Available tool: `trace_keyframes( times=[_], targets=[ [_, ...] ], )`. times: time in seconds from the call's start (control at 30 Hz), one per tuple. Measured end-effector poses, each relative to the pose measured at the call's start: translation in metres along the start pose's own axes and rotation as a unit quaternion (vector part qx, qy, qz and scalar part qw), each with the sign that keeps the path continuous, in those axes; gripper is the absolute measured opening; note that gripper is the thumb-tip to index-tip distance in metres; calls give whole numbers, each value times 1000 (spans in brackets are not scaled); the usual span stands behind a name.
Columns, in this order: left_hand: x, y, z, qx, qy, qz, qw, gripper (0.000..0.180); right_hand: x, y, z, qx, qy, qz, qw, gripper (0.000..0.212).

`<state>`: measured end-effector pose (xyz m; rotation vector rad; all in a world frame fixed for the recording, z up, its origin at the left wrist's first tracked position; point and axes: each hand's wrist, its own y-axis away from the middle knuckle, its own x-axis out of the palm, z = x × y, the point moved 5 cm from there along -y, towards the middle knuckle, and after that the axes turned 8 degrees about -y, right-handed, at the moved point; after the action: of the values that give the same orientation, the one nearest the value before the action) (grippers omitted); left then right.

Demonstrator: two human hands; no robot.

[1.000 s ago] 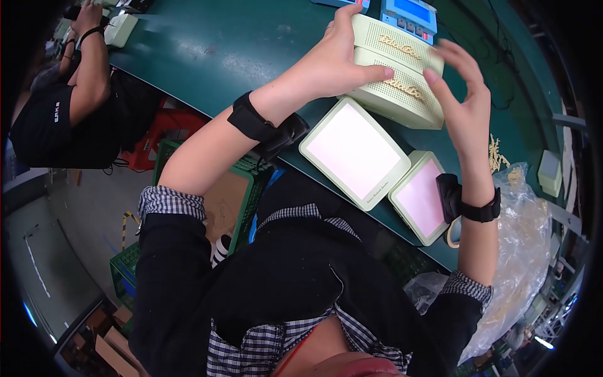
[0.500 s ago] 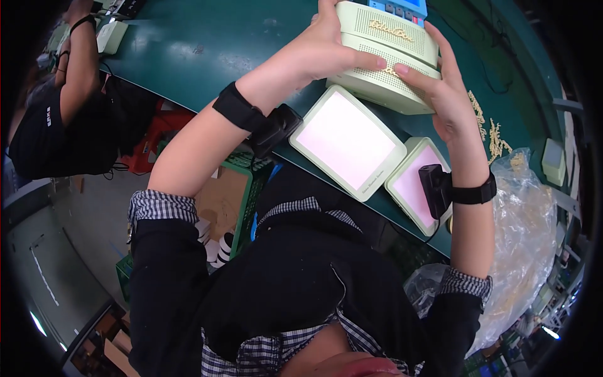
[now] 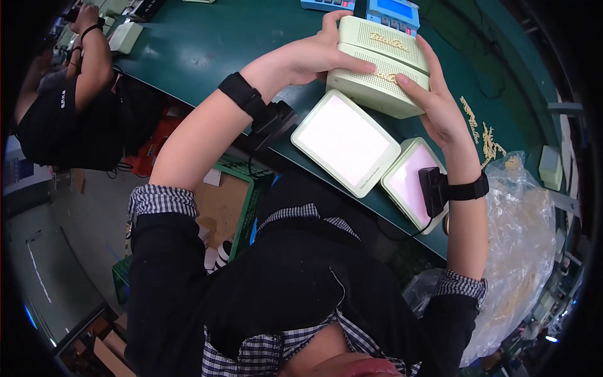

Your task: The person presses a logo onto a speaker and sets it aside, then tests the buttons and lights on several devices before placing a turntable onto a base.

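Observation:
Two pale green speaker boxes with dotted grille fronts and raised cream script lettering stand pressed together: a far speaker box [image 3: 358,32] and a near speaker box [image 3: 352,72]. My left hand [image 3: 317,56] is closed on their left side, its thumb lying across the near grille. From the right, my right hand [image 3: 436,100] grips the pair, thumb on the near grille and fingers along the far end. Just beyond them sits a blue device [image 3: 392,12] with a screen and grey keys. Closer to me lie a pale green-framed panel [image 3: 345,141] and a second panel [image 3: 411,179], partly behind a wrist-worn camera.
Cream lettering pieces [image 3: 490,147] lie right of my right wrist, above a large clear plastic bag [image 3: 521,251]. Another blue device [image 3: 326,4] is at the far edge. A green crate [image 3: 242,217] stands below the table [image 3: 207,50]. A co-worker [image 3: 75,107] works at left.
The whole view has shifted slightly, bringing a second blue device into sight at the far edge. Both hands keep their hold on the two speaker boxes, which sit slightly lower in view.

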<state>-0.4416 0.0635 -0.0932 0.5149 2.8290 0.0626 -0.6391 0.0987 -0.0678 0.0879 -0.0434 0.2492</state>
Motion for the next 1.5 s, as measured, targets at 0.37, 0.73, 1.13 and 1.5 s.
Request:
trace_keyframes(
  times=[0.37,0.73,1.13,1.5],
  targets=[
    [-23,-11,-25,13,-138,-46,989,83,0,4,9,-44,71,-38,996,75],
    [-17,-33,-65,171,-415,9,893,80,18,35,24,-251,444,-46,859,73],
    [-72,19,-57,270,-532,26,802,54,-37,59,48,-226,514,11,827,66],
    [-81,73,-18,281,-568,-33,773,64,-53,30,29,-145,633,76,757,78]
  ],
)
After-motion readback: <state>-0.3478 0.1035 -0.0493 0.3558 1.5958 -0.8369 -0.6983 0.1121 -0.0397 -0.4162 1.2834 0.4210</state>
